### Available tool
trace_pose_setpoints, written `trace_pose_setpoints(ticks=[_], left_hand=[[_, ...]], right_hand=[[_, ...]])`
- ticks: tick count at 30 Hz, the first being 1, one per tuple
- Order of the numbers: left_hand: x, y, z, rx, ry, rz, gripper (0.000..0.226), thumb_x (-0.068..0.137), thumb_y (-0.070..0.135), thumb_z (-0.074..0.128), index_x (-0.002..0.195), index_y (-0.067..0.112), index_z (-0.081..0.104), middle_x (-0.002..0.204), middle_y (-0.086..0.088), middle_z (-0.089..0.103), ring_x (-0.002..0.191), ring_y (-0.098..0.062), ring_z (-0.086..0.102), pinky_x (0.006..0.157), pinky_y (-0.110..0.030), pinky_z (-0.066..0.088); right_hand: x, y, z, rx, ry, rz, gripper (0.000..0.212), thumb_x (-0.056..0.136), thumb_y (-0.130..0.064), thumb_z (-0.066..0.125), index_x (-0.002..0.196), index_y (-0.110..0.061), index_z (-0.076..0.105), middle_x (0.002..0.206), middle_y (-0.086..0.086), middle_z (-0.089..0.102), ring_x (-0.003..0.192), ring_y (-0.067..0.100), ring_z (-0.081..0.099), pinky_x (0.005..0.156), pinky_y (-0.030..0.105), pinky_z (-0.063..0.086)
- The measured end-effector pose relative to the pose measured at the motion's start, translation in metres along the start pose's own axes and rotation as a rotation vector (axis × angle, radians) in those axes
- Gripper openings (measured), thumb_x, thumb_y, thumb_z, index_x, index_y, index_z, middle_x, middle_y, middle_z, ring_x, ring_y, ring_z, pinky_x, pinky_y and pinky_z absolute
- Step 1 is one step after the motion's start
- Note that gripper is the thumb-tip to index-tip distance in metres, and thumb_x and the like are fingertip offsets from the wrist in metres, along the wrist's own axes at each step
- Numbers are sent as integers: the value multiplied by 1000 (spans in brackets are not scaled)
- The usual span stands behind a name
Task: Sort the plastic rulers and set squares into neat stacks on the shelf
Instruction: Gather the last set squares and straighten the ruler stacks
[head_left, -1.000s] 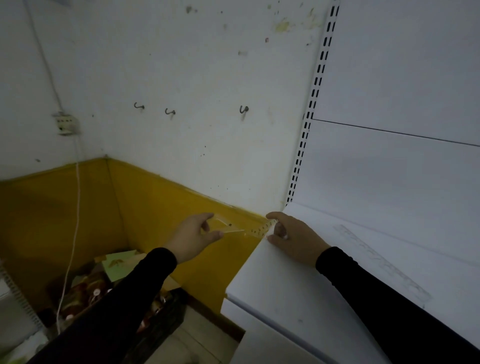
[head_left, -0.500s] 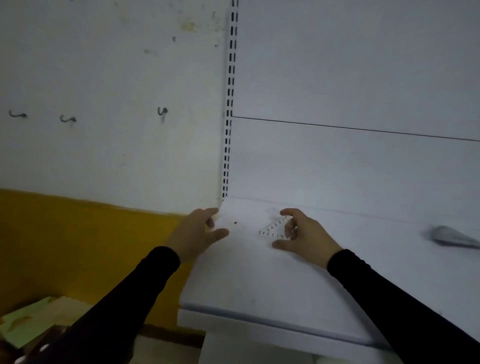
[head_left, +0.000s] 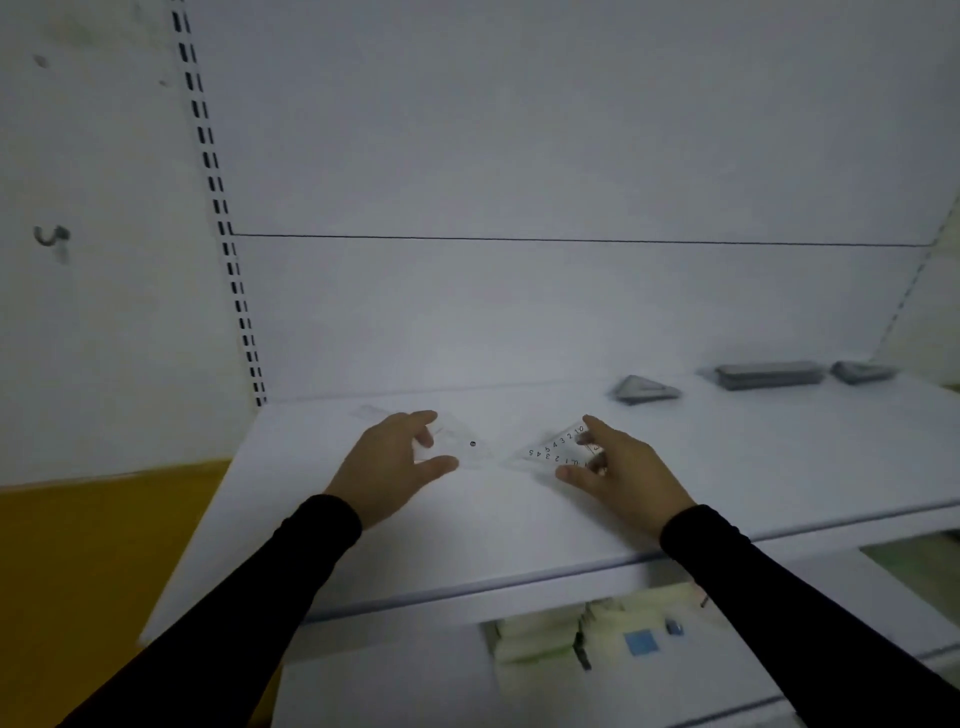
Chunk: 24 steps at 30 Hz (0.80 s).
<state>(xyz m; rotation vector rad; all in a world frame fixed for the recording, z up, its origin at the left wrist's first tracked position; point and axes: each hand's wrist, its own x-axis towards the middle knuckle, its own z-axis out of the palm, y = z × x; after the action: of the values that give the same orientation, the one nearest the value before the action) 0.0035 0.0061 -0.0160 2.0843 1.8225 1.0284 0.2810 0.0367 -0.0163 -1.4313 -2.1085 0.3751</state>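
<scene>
Set squares on the white shelf (head_left: 519, 530): a clear set square (head_left: 558, 451) pinched at its broad end between the right hand (head_left: 621, 470)'s thumb and fingers, and a fainter clear plastic piece (head_left: 462, 441) just past the left hand (head_left: 389, 462), whose curled fingers look to touch it, though a real hold can't be made out. Both look light, stiff, slick and nearly invisible on white, so take them by the edges. Beyond the right-hand grip, well apart, sit three grey stacks (head_left: 769, 374); nothing blocks the way there.
</scene>
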Motion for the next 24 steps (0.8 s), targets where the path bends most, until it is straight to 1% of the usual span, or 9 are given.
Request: trace_pose_setpoints(ticks=[2,4,8,10,13,17,20,22,24], left_hand=[[3,24,17,-14,12,-10,58,80,43,70,131,23,51,95,19,54,76,2,50,76,-17,36],[7,48,37,-18,21,-21,58,78,44,71,129,24,52,95,20,55,77,2,51,75,-17,36],[14,100,84,-8,-7,-49,60,77,48,71,129,23,53,98,16,58,84,-5,53,80,-20,40],[19,123,106,5,-14,-62,61,78,48,70,130,21,52,101,13,58,89,-9,53,82,-22,40],[26,151,135,46,-1,-73,60,81,47,67,131,18,51,110,7,58,97,-12,52,84,-22,37],[44,177,158,105,-8,-69,63,83,48,65,134,15,49,128,0,54,116,-16,49,94,-22,34],[68,188,171,98,-14,-81,66,82,50,65,135,15,48,135,-1,50,123,-17,46,101,-25,33],[86,192,181,98,-32,-87,65,82,50,65,135,15,48,136,-2,49,125,-18,44,102,-26,33],[106,195,192,103,-56,-78,59,84,47,64,131,14,51,134,-3,50,124,-19,45,95,-23,33]], right_hand=[[-10,24,-18,39,25,32,65,79,-43,70,130,-16,42,122,-6,56,86,11,61,80,22,44],[-20,51,-36,62,41,51,67,77,-43,72,130,-17,41,121,-6,57,86,9,61,80,20,44],[-40,109,-77,28,71,60,61,75,-45,73,126,-20,47,115,-7,56,85,8,59,78,21,44],[-48,136,-94,5,91,59,58,78,-43,71,125,-16,50,111,-4,55,84,8,57,76,20,42],[-53,168,-114,21,88,61,53,80,-41,69,120,-11,52,109,-3,57,87,10,56,79,22,44],[-46,199,-132,34,95,52,57,80,-42,69,126,-16,50,113,-2,58,92,11,56,84,23,44],[-33,216,-140,46,105,37,64,80,-40,69,135,-17,44,116,-1,56,95,11,56,88,24,43],[-24,225,-143,39,116,31,65,80,-40,70,135,-18,44,115,-2,52,95,9,54,89,22,42],[-15,234,-144,18,118,35,65,80,-42,69,135,-18,44,114,-3,49,94,8,52,88,18,40]])
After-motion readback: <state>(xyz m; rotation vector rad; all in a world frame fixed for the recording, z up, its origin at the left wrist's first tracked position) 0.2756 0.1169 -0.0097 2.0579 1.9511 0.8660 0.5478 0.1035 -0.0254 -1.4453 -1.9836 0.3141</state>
